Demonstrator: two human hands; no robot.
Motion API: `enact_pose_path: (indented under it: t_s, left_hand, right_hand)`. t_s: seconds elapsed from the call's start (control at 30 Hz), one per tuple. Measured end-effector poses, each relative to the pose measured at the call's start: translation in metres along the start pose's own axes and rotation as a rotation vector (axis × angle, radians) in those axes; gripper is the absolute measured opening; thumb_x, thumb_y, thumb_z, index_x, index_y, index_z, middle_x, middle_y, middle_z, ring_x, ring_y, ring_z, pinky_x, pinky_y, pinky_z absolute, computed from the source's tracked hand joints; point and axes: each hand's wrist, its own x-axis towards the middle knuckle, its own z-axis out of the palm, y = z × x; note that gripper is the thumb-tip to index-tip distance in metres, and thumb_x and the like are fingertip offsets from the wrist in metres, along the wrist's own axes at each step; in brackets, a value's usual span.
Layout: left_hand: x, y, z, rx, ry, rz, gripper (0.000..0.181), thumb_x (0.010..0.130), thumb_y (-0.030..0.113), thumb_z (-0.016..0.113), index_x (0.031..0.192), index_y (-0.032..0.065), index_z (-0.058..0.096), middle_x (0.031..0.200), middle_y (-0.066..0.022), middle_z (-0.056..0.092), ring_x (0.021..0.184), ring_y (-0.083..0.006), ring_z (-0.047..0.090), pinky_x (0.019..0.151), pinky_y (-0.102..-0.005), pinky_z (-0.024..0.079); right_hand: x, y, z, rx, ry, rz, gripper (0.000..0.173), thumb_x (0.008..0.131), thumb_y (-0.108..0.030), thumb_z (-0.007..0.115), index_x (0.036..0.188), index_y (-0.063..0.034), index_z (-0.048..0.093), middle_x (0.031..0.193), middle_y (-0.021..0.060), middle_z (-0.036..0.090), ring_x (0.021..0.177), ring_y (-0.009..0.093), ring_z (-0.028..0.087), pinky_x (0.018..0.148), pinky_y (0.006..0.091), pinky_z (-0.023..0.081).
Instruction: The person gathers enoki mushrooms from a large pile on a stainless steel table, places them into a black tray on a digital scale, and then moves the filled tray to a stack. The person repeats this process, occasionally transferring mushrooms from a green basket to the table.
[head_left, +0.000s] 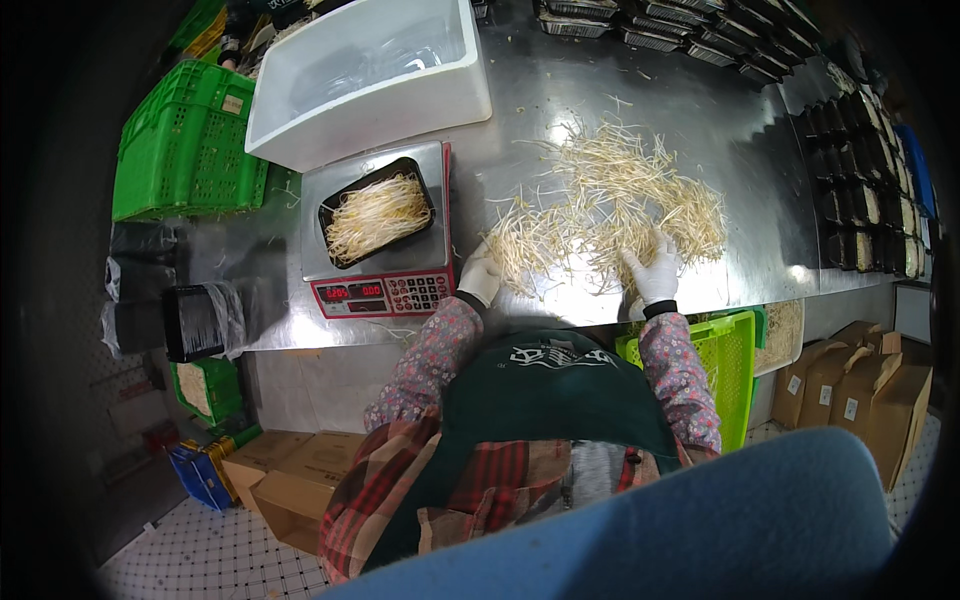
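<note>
Loose bean sprouts (615, 176) lie spread in a pile on the stainless-steel table (765, 240). My left hand (480, 276), in a white glove, touches the pile's left edge beside the scale; its fingertips are partly lost among the sprouts. On the near side of the pile rests my right hand (655, 273), also gloved, with thumb and fingers spread against the sprouts. To the left, a digital scale (315, 255) with a red front panel carries a black plastic tray (430, 206) filled with bean sprouts (379, 217).
A white foam box (367, 120) stands behind the scale, beside a green crate (191, 142). Black trays (191, 322) in plastic film sit at the left edge. Filled trays (862, 187) are stacked right, more packs (690, 34) at the back. Below the table edge is a lime-green crate (739, 375).
</note>
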Motion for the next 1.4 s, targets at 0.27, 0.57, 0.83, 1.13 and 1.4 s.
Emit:
enact_pose_path:
  t_s: [0.27,0.57,0.83,1.13,1.4]
  left_hand:
    - [0.002,-0.004,-0.002,-0.099,-0.076,0.008,0.072,0.070,-0.012,0.036,0.142,-0.0020,0.039,0.122,-0.0088,0.059,0.097,-0.0119,0.057,0.083,-0.0194,0.044]
    - [0.007,-0.012,-0.019,0.008,-0.130,0.023,0.073,0.069,-0.011,0.034,0.142,-0.0027,0.037,0.139,-0.0147,0.048,0.127,-0.0211,0.047,0.109,-0.0283,0.032]
    - [0.010,-0.008,-0.008,-0.262,-0.106,-0.035,0.071,0.069,-0.017,0.038,0.138,-0.0031,0.043,0.122,-0.0085,0.060,0.102,-0.0109,0.058,0.091,-0.0191,0.042]
    - [0.012,-0.023,-0.032,0.525,-0.112,0.206,0.075,0.069,-0.016,0.037,0.143,-0.0013,0.037,0.132,-0.0107,0.054,0.114,-0.0140,0.054,0.093,-0.0197,0.041]
    - [0.009,-0.014,-0.027,0.184,-0.023,0.106,0.074,0.067,-0.017,0.040,0.140,-0.0047,0.040,0.124,-0.0136,0.059,0.105,-0.0141,0.058,0.087,-0.0182,0.043]
  right_hand:
    - [0.015,0.038,0.017,0.529,-0.042,0.083,0.044,0.073,-0.004,0.074,0.115,-0.0002,0.062,0.112,0.0159,0.063,0.103,0.027,0.060,0.093,0.0349,0.046]
    - [0.021,-0.023,-0.032,1.073,-0.269,0.073,0.042,0.079,0.004,0.069,0.120,0.0023,0.060,0.115,0.0110,0.064,0.106,0.018,0.059,0.092,0.0292,0.047]
    - [0.059,0.005,-0.045,0.128,0.147,-0.060,0.066,0.075,-0.026,0.080,0.133,-0.0097,0.053,0.141,0.0211,0.044,0.131,0.036,0.041,0.108,0.0432,0.036]
    - [0.082,0.103,-0.046,-0.015,0.103,0.180,0.041,0.076,-0.016,0.073,0.115,-0.0072,0.066,0.104,0.0158,0.069,0.099,0.030,0.065,0.087,0.0357,0.051]
    - [0.069,0.073,-0.075,0.892,-0.010,0.227,0.043,0.079,-0.006,0.073,0.119,0.0026,0.059,0.098,0.0103,0.068,0.078,0.017,0.064,0.076,0.0302,0.052]
